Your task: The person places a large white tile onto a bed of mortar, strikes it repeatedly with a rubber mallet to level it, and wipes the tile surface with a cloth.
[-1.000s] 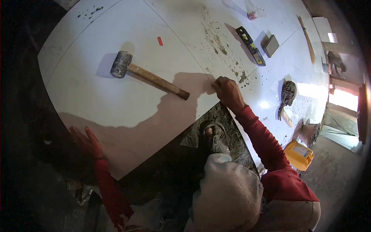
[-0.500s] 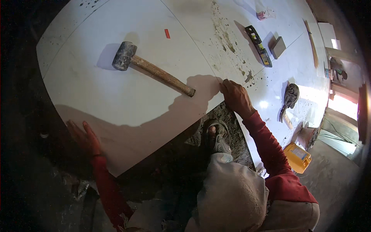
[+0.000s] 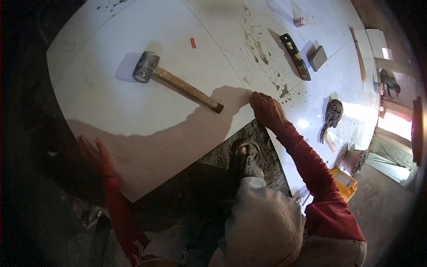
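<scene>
A large white floor tile (image 3: 178,133) lies in front of me, with dark mortar exposed along its near edge. My left hand (image 3: 98,158) rests on the tile's left edge, its fingers stretched out and apart. At the tile's near right corner, beside the joint with the neighbouring tile, my right hand (image 3: 269,113) has its fingers pinched together; whatever they grip, if anything, is hidden. On the tile lies a mallet with a dark rubber head (image 3: 146,66) and a wooden handle (image 3: 189,90), touched by neither hand. Beyond it is a small red strip (image 3: 193,43).
My sandalled foot (image 3: 249,160) stands on the rough mortar bed (image 3: 267,147). To the right lie a spirit level (image 3: 295,57), a grey block (image 3: 317,58), a dark cloth-like bundle (image 3: 333,112), a broom-like bunch of straw (image 3: 357,53) and a yellow jerrycan (image 3: 344,183).
The view has shifted slightly. My right hand stays pinched at the tile's corner, and my left hand remains on the left edge. The mallet lies where it was on the tile.
</scene>
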The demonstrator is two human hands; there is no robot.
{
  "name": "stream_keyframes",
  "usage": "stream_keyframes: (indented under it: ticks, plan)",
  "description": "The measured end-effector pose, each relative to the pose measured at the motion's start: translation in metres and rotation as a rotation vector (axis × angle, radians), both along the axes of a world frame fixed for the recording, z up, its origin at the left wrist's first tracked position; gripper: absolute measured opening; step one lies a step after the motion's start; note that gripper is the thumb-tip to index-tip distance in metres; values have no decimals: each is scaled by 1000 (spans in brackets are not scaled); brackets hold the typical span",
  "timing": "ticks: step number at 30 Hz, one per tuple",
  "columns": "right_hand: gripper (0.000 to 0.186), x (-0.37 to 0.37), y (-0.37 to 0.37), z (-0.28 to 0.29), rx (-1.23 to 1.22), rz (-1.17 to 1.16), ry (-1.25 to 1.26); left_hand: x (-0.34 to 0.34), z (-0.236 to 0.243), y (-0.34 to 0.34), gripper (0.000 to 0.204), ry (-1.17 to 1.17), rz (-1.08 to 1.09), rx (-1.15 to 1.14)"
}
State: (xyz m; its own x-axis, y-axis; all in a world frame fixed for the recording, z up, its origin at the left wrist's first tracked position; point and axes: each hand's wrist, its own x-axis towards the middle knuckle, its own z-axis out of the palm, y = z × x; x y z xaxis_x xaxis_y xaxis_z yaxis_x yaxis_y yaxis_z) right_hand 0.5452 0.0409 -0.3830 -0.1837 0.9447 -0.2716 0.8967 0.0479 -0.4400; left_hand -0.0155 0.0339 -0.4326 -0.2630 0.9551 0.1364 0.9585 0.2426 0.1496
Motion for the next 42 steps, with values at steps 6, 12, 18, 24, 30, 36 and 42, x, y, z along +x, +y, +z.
stream_keyframes:
  ticks: [6,12,18,24,30,36,42]
  plan:
    - [58,-112,44,8,429,-82,271,-35,-39,-21,66,271,-74,45]
    - [47,-177,42,-30,222,-111,239,117,-12,-42,74,29,-156,-16]
    - [27,-95,-12,28,-183,-244,703,115,10,-48,72,1,-229,-61]
    - [29,-119,-77,6,24,-659,827,109,6,-43,72,41,-295,-83]
    - [30,-137,-64,52,-223,42,856,52,-24,-61,72,121,-211,-175]
    - [32,-128,-82,2,-331,-260,643,100,13,-39,72,-10,-297,-106]
    - [33,-139,-72,40,-95,42,819,38,-24,-58,69,56,-257,-139]
